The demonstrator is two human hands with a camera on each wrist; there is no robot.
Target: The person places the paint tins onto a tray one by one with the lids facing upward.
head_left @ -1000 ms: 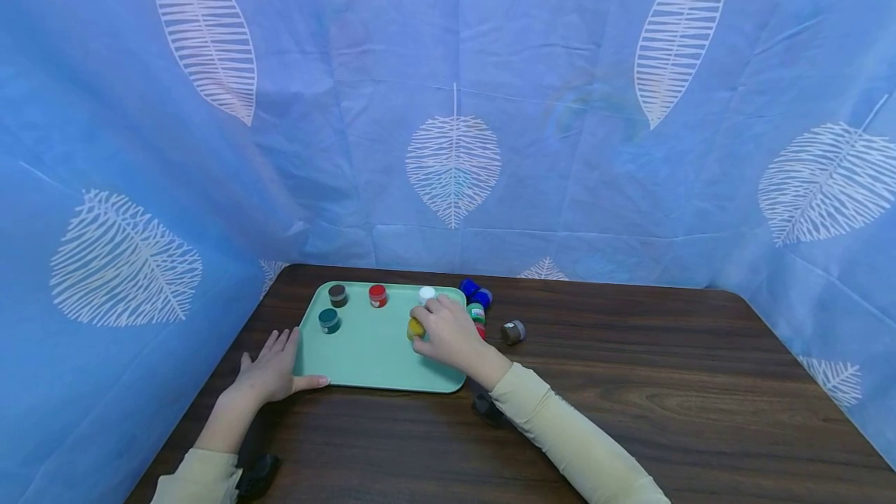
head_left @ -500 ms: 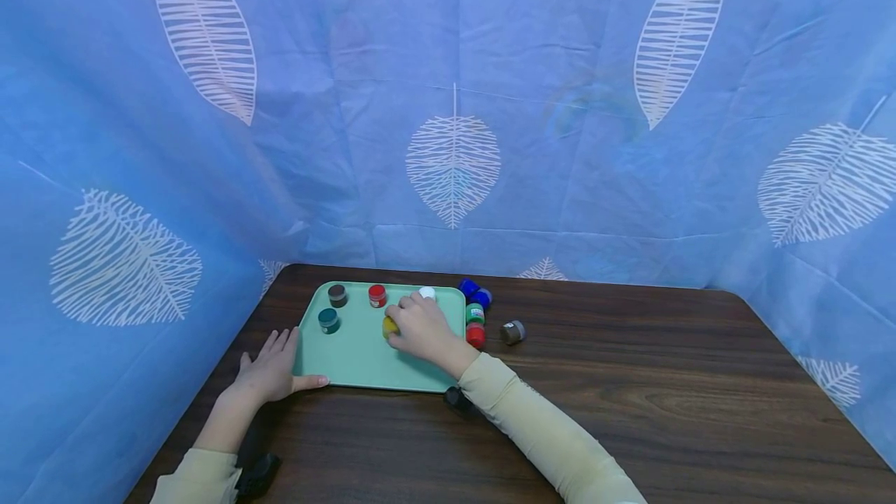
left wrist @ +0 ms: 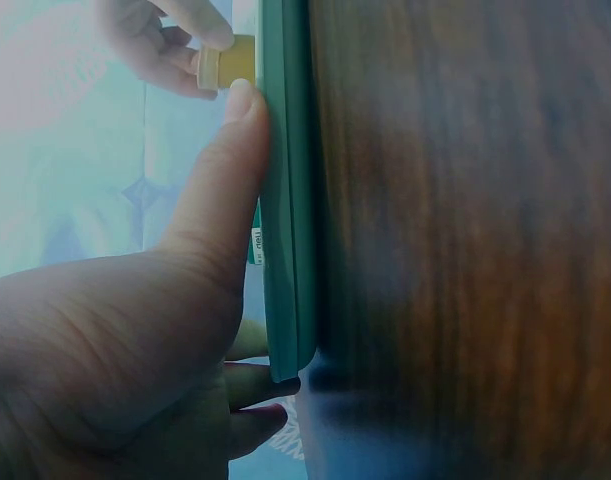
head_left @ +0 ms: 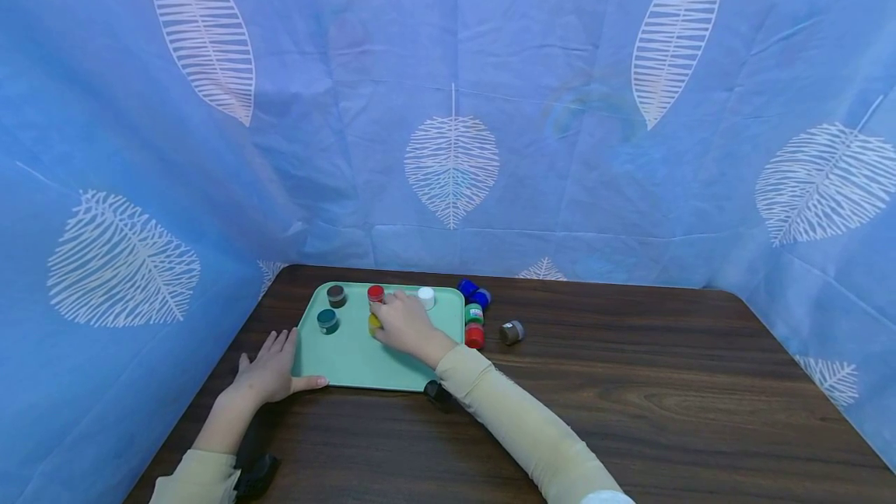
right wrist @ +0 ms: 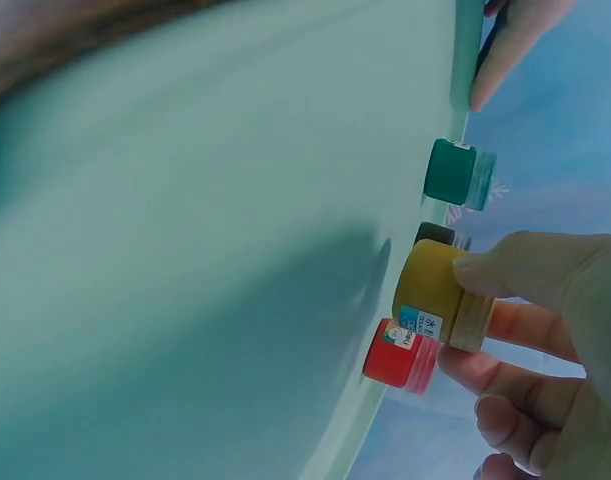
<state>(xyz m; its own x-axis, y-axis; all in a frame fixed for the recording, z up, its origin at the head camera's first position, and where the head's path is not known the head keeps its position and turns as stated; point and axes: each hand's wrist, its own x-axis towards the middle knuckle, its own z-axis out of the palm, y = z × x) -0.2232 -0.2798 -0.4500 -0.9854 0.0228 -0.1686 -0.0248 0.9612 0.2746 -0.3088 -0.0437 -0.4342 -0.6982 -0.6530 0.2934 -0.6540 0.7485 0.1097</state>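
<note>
The yellow jar [right wrist: 430, 288] is over the middle of the tray [head_left: 350, 364], just nearer than the red jar [head_left: 376, 293]; whether it touches the tray is unclear. The right hand [head_left: 406, 323] pinches it between its fingers; a careless swing could topple the red jar. The left hand [head_left: 271, 372], fingers straight, touches the tray's edge; an uneven push might slide it across the surface [head_left: 630, 395].

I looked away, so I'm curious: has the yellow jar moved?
Yes: against the green tray in the head view, the yellow jar, in the right hand, has moved left, toward the teal jar.
</note>
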